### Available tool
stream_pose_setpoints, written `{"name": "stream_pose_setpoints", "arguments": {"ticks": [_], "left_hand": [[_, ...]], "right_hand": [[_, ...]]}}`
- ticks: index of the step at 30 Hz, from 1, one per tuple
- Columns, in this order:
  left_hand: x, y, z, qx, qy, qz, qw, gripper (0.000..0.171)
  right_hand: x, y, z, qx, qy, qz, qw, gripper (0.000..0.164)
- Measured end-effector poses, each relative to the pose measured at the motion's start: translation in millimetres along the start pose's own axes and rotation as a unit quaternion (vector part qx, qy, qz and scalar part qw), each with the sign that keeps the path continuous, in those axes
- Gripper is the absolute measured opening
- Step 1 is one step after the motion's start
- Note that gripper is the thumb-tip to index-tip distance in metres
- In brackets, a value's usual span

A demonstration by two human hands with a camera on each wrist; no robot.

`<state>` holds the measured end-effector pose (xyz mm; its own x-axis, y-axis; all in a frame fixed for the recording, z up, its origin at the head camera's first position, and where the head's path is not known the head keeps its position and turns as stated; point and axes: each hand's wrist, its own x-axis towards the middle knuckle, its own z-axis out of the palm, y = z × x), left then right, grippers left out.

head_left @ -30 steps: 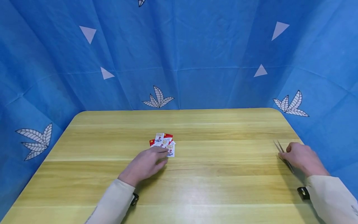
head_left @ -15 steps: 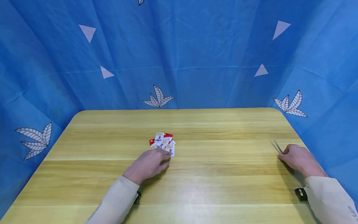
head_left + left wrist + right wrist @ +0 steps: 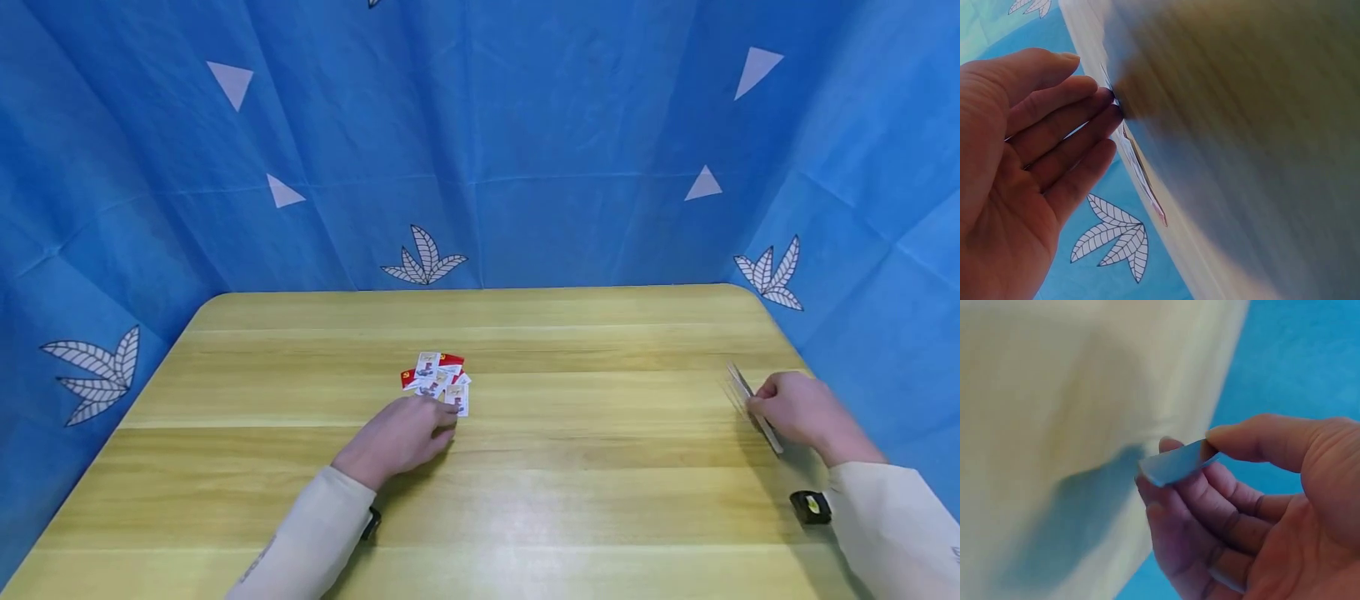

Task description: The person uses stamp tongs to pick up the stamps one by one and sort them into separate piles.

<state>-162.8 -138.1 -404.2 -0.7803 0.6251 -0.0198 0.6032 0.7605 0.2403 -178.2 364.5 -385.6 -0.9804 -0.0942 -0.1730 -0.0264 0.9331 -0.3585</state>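
Here, left hand [image 3: 397, 437]: spread loosely, with fingers almost straight and the thumb apart; the nearest of the small cards [image 3: 435, 382] is touched by the fingertips.
Small cards: heaped messily, one over another, near the middle of the worktop [image 3: 570, 400]; red and white can be seen on them.
Right hand [image 3: 813, 417]: tweezers [image 3: 1175, 465] are pinched between thumb and fingers.
Tweezers: held by the worktop's right edge, well apart from the small cards, with the tips pointed away from the person and a bit left; blurred in the head view.
Cloth [image 3: 570, 108]: hung behind, blue, printed with white leaves and triangles.
Sleeves [image 3: 300, 533]: cream, worn on both arms.
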Motion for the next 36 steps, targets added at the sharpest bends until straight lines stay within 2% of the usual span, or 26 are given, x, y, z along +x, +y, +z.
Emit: {"name": "stream_pose_setpoints", "arguments": {"ticks": [5, 8, 11, 18, 29, 36], "left_hand": [[2.3, 1.9, -2.2, -0.003, -0.011, -0.017, 0.9998, 0.020], [3.6, 2.9, -2.7, -0.003, -0.014, -0.017, 0.9998, 0.020], [4.4, 3.8, -3.3, -0.003, -0.014, -0.015, 0.9998, 0.018], [6.3, 3.6, -4.0, 0.003, -0.010, -0.011, 0.9999, 0.012], [6.9, 1.5, -5.2, 0.003, -0.005, -0.002, 1.0000, 0.009], [8.1, 1.4, -5.4, 0.000, -0.008, -0.005, 1.0000, 0.008]], "right_hand": [[3, -30, -8, 0.063, -0.004, -0.015, 0.998, 0.023], [3, -49, -9, 0.123, -0.016, -0.034, 0.992, 0.022], [4, -65, -8, 0.158, -0.019, -0.064, 0.985, 0.020], [8, -91, -4, 0.164, -0.039, -0.126, 0.978, 0.011], [23, -125, 9, 0.228, -0.113, -0.162, 0.953, 0.012], [35, -140, 18, 0.242, -0.143, -0.174, 0.944, 0.011]]}}
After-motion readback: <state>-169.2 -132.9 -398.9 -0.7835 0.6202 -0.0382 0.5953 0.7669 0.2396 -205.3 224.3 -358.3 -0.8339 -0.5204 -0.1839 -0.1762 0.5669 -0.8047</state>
